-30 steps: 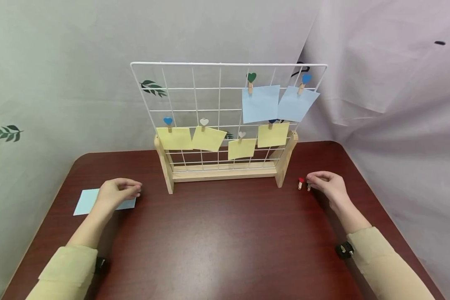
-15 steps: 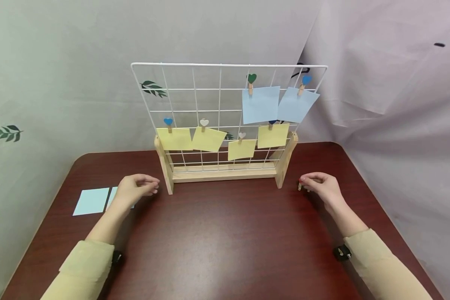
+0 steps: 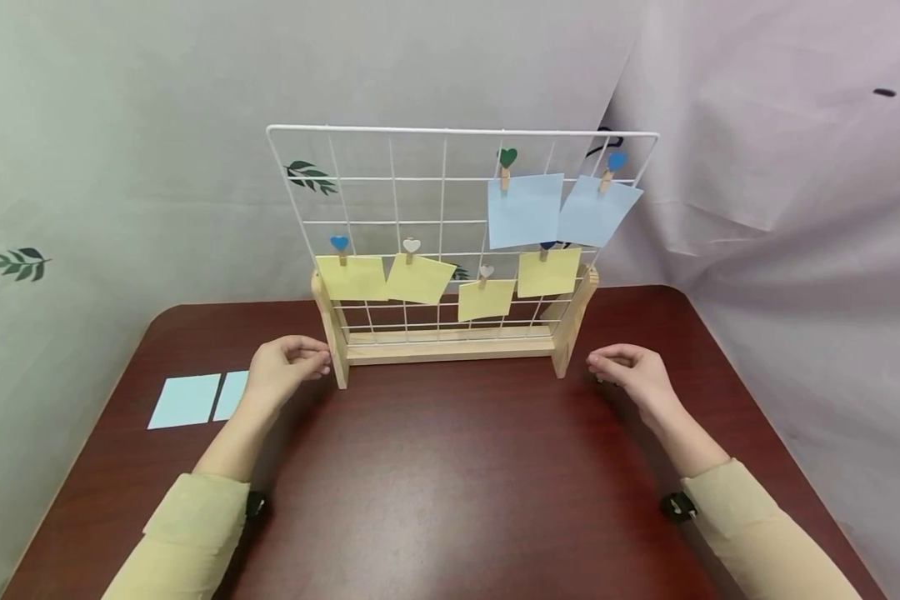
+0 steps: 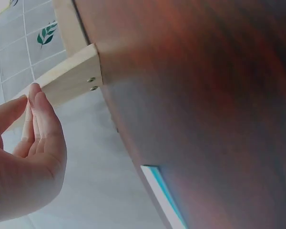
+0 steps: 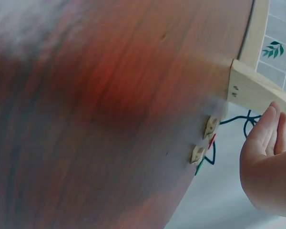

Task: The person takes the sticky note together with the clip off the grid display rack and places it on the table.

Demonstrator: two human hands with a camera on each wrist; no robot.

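A white wire grid (image 3: 441, 200) stands in a wooden base with two side legs. My left hand (image 3: 283, 372) hovers beside the left leg (image 3: 335, 346), thumb and fingertips brought close, nothing visible between them. In the left wrist view the fingertips overlap that leg (image 4: 76, 78); contact cannot be told. My right hand (image 3: 637, 377) is just right of the right leg (image 3: 572, 333), loosely curled, nothing seen in it. Two small wooden clothespins, one with a red top (image 5: 210, 126) and one with a green top (image 5: 197, 154), lie on the table below it, mostly hidden in the head view.
Two pale blue paper squares, one outer (image 3: 183, 402) and one partly covered by my left arm (image 3: 231, 395), lie at left. Clothespins hold two blue sheets (image 3: 525, 212) and several yellow sheets (image 3: 352, 279) on the grid. A dark cord (image 5: 236, 118) shows behind the table.
My left hand has moved right, from over the blue paper squares to the left leg. My right hand has shifted slightly left, over the clothespins and toward the right leg.
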